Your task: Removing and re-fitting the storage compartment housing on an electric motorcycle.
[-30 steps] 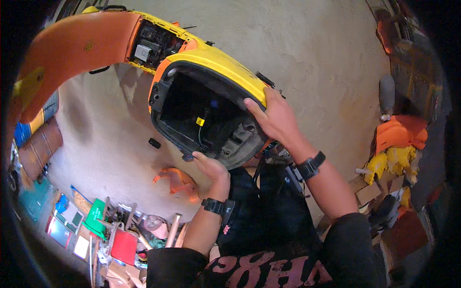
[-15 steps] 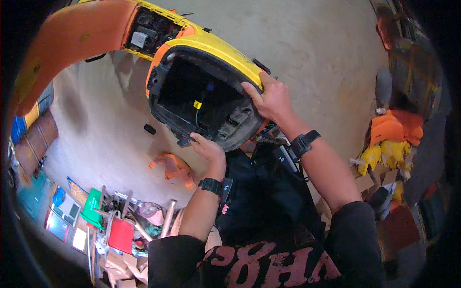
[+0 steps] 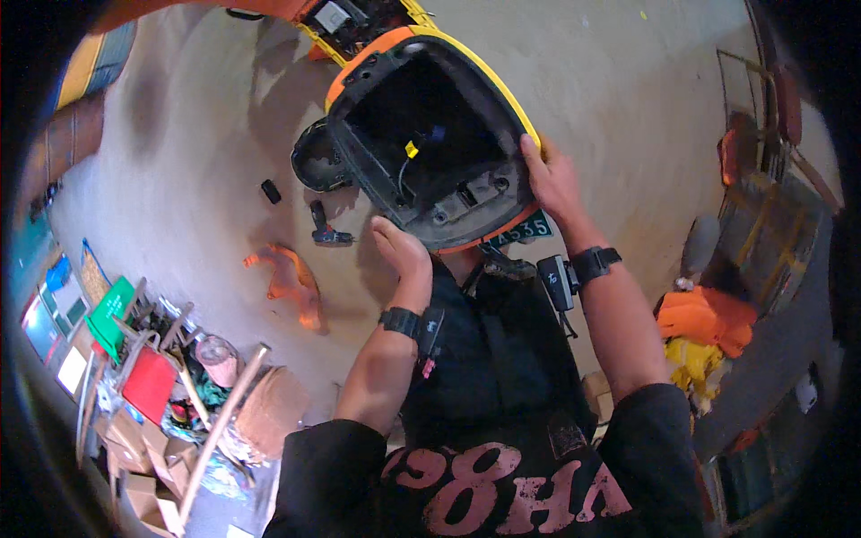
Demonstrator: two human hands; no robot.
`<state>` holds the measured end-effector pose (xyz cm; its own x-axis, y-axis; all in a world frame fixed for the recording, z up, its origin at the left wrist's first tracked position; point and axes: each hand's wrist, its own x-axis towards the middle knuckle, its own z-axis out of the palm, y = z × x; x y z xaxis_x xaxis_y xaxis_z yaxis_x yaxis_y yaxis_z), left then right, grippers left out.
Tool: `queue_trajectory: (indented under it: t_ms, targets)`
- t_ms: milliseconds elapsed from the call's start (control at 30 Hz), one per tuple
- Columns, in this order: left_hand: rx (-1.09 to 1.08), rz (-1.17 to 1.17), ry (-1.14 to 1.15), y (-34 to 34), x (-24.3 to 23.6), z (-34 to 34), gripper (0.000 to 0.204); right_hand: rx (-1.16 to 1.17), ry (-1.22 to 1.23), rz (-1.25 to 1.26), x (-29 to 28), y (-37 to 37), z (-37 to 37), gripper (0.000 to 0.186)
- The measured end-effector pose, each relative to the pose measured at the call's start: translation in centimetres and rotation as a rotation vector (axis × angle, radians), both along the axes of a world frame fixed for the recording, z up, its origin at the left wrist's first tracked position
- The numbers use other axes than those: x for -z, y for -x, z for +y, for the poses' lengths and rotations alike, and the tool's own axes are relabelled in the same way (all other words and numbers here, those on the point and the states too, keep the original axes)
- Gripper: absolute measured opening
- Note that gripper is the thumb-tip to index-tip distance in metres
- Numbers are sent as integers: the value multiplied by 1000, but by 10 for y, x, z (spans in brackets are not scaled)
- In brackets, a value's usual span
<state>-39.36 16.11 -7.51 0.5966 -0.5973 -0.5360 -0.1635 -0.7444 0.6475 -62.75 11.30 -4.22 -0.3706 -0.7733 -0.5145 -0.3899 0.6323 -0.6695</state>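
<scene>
In front of me is the rear section of a yellow and orange scooter, its black-lined storage compartment (image 3: 489,193) facing up without a cover. A cable with a yellow tag (image 3: 412,151) lies inside it. My right hand (image 3: 558,184) grips the right rim, thumb on top, the other fingers partly hidden behind the shell. At the lower left edge, my left hand (image 3: 404,255) is closed against the shell; some of its fingers are hidden. A green number plate (image 3: 525,229) hangs below the rear edge.
On the floor to the left lie a cordless drill (image 3: 328,226), a small black object (image 3: 271,191) and an orange piece (image 3: 291,280). A rounded black part (image 3: 318,157) is beside the scooter. Clutter with a red stool (image 3: 150,386) fills the lower left; orange cloth (image 3: 708,318) lies right.
The scooter's rear now appears higher and turned more upright in view. Both hands have shifted with it, still at its rim. The drill and rounded black part have come into clear sight.
</scene>
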Motion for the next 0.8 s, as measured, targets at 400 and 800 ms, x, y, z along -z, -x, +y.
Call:
queue_trajectory:
  t_ms: [400, 800]
  targets:
    - [545, 659, -357, -30, 9, 139, 38, -408, -258, -160, -28, -42, 158, 52]
    - [676, 514, -608, -42, 42, 141, 80, 563, -348, -562, 0, -38, 166, 40]
